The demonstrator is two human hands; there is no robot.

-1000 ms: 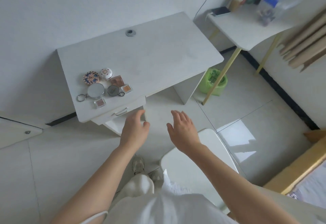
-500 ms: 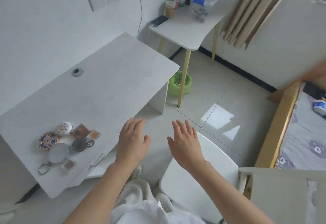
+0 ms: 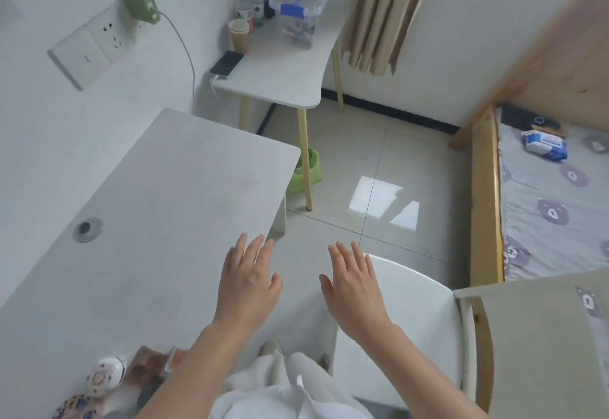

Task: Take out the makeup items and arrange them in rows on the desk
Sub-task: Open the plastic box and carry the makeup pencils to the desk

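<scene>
Two hands — left hand (image 3: 248,282), right hand (image 3: 354,286) — fingers spread, holding nothing; four compacts (image 3: 105,374) behind left fingers on desk (image 3: 158,207); chair (image 3: 415,300) under right.

— What's different from a second ago?
— The left hand (image 3: 247,282) now hovers over the desk (image 3: 158,207) edge, fingers straightened.
— And the makeup items (image 3: 108,382)?
— They've slid to the bottom-left corner of view; a bed (image 3: 553,207) has appeared at right.

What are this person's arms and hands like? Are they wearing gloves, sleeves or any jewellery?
The left hand and right hand are bare: no gloves, rings, watch or bracelets show. Both forearms are uncovered with no sleeve reaching them. A white garment shows at the bottom edge, over light trousers.
</scene>
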